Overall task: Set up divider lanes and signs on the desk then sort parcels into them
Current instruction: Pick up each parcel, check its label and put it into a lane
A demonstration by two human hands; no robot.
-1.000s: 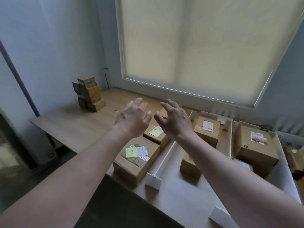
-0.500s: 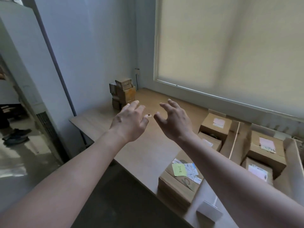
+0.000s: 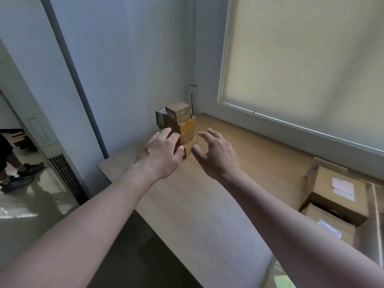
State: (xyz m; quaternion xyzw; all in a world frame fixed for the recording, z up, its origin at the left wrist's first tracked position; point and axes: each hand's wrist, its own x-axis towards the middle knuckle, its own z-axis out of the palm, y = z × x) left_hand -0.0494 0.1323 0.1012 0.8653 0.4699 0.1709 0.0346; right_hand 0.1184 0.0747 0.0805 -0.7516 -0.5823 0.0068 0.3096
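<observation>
— At centre frame, what is logged?
— Item one: stack of small parcels [image 3: 180, 125], brown cardboard, standing on the desk [image 3: 259, 163] near the far corner, below the wall socket [image 3: 192, 88] and left of the window blind [image 3: 307, 65].
— And the hands?
— Left hand [image 3: 163, 155]: stretched out in front of the stack's lower left, fingers loosely bent, gripping nothing; whether it touches the boxes cannot be told. Right hand [image 3: 216, 154]: just right of the stack, fingers spread and relaxed, empty, apart from the cardboard.
— Anything at the right edge?
— Item two: sorted parcels [image 3: 336, 194] with pink and white labels, lower right of frame, beside a cardboard divider [image 3: 376, 196]. Item three: another person's shoes [image 3: 22, 173] on the floor, far left.
</observation>
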